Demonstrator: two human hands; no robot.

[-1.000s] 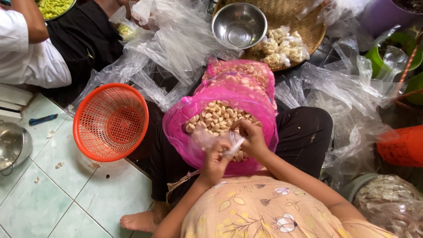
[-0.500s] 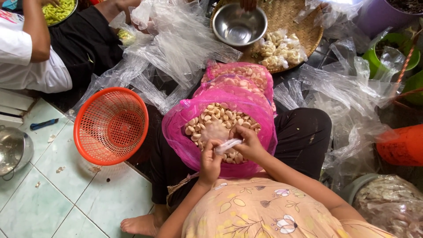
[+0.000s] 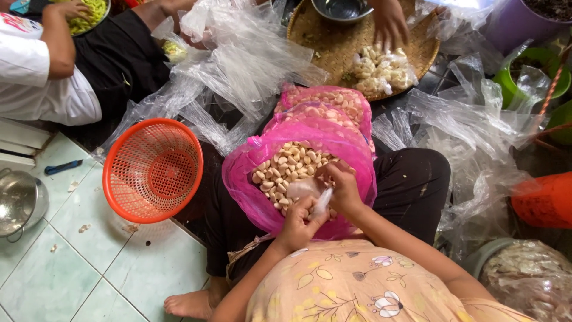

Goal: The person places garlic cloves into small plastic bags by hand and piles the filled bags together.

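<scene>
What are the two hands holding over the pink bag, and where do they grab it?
The left hand and right hand pinch a small clear plastic bag by its top edge, above the pink bag of peeled garlic cloves.

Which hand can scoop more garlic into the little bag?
Probably the right hand: it rests on the garlic cloves in the pink bag, while the left hand holds the small clear bag.
</scene>
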